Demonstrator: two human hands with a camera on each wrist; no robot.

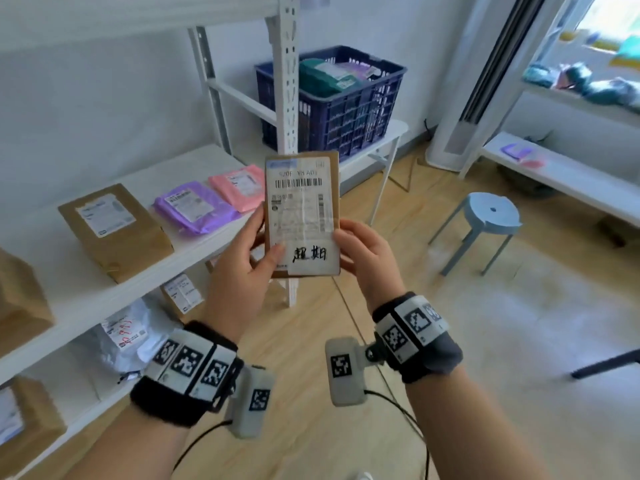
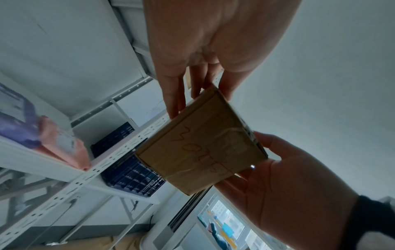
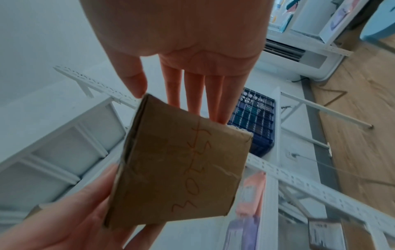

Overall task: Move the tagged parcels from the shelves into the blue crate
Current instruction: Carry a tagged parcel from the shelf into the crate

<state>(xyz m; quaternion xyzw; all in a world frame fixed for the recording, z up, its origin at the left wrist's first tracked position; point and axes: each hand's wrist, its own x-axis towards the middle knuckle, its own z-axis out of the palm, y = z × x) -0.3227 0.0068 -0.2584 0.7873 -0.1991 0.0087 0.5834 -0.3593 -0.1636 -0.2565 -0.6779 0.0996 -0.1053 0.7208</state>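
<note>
Parcel, small brown cardboard box (image 1: pixel 302 213) | held upright, label readable | pinched by left hand (image 1: pixel 242 251) and right hand (image 1: pixel 363 251) fingers (image 1: pixel 275 252) | dark blue slatted plastic crate (image 1: pixel 349 119) ahead.

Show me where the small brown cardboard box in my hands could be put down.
For the small brown cardboard box, bare white shelf board lies behind the brown paper parcel, purple plastic mailer and pink plastic mailer, toward the wall. The round light-blue stool is free. The blue plastic crate is crowded with bags.
</note>
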